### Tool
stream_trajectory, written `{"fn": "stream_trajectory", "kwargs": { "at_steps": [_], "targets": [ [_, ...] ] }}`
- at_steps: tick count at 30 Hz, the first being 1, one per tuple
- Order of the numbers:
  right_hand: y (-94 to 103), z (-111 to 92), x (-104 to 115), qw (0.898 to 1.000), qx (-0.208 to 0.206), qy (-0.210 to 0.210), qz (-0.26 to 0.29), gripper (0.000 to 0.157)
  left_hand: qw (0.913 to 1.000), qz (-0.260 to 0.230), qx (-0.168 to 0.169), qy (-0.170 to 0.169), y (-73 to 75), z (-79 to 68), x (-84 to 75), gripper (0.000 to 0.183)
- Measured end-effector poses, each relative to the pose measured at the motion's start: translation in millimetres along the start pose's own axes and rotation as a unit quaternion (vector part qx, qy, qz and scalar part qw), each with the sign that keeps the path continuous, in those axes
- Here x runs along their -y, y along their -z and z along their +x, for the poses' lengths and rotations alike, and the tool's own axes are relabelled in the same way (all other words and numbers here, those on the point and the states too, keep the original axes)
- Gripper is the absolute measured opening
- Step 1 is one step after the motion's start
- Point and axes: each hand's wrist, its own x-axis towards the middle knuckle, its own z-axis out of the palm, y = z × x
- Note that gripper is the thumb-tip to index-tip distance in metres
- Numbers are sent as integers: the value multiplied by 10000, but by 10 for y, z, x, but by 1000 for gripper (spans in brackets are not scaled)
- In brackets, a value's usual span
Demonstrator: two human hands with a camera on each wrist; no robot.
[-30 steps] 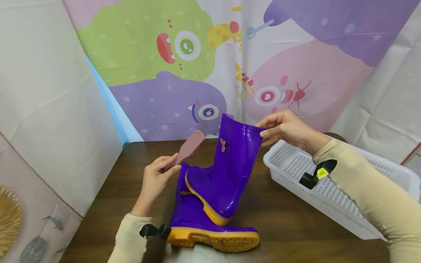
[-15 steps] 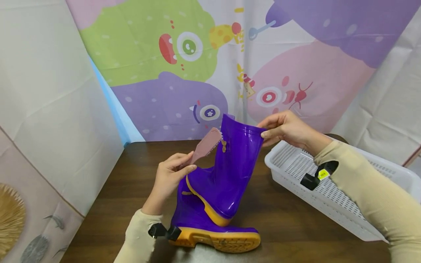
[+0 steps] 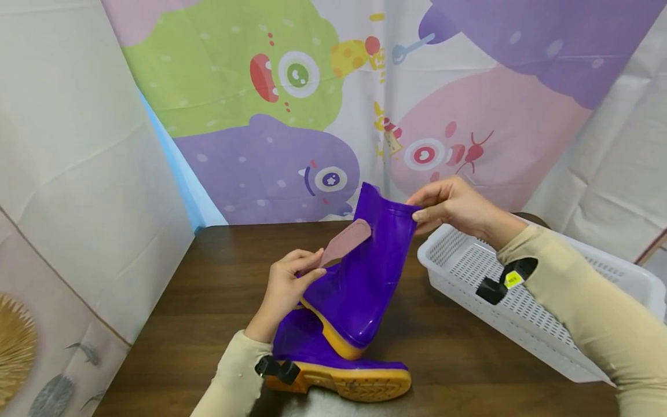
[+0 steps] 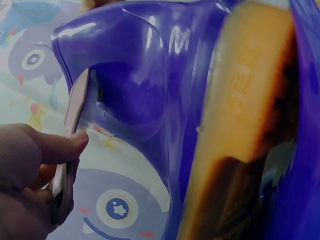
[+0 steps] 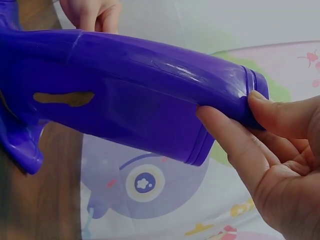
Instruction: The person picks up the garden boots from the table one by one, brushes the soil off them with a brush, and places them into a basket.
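A purple rain boot [image 3: 372, 272] with a yellow sole stands tilted on a second purple boot [image 3: 307, 341], which lies on its side with its yellow sole facing me. My right hand [image 3: 453, 208] pinches the top rim of the upper boot; thumb and fingers grip the rim [image 5: 252, 95] in the right wrist view. The left hand [image 3: 286, 284] holds a pink brush [image 3: 346, 238] by its handle. Its bristle side is against the shaft of the upper boot, and the brush head covers the gold ornament there. In the left wrist view the brush [image 4: 77, 100] is seen edge-on beside the shaft.
A white perforated plastic basket [image 3: 469, 289] stands on the right of the dark wooden table [image 3: 208, 289], under my right forearm. A cartoon-patterned cloth [image 3: 292, 139] hangs behind the table. Pale cloth panels [image 3: 78, 116] flank both sides.
My left hand has moved right with the brush, from beside the upper boot to its shaft. That boot's top has turned slightly, while the right hand keeps its grip on the rim.
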Motion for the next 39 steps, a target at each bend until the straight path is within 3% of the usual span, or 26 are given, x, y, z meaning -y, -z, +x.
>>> {"fn": "stream_trajectory", "kwargs": {
  "at_steps": [5,15,27,35,39],
  "targets": [
    [10,-9,-4,10000,66,75,3,24,9968,690,-67,-407,-9,35,2,36],
    [44,-26,-40,9998,139,147,82,24,9898,1305,-90,-568,21,44,43,35],
    [94,-63,-96,9987,92,79,500,28,9924,1203,31,-258,200,12,120,33],
    [100,-46,-110,9974,175,62,702,28,9945,1005,-307,-11,378,67,106,33],
    [90,-39,-107,9969,206,57,754,28,9966,713,-400,126,391,109,-14,34]
  ]
}}
